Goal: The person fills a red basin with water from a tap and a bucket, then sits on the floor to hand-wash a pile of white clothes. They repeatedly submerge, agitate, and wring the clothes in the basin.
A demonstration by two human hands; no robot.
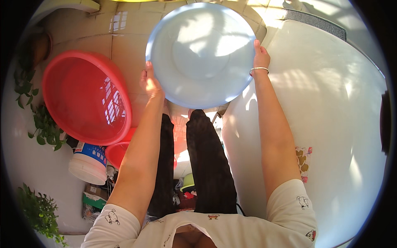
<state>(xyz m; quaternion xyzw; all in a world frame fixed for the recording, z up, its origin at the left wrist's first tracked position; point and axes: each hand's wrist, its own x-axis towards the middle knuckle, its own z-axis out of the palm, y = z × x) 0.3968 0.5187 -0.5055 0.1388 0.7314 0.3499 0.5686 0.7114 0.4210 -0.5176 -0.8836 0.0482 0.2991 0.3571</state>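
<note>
A wide, round, pale blue plastic basin [201, 69] is held out in front of my legs, its inside facing me and patched with sunlight. My left hand [151, 81] grips its left rim, thumb on the rim's inner side and the fingers mostly hidden behind. On the right, my right hand [261, 59], with a bracelet at the wrist, grips the opposite rim with the thumb up. To the left of my left hand stands a large red plastic basin [74, 96] with water in it, reflecting a window grid. Whether the blue basin holds any liquid I cannot tell.
A smaller red basin [115, 154] and a white plastic bucket [87, 173] with a blue label are beside the large one. Trailing green plants [46, 124] line the left. A large white surface [325, 102] fills the right. Tiled floor [130, 46] lies ahead.
</note>
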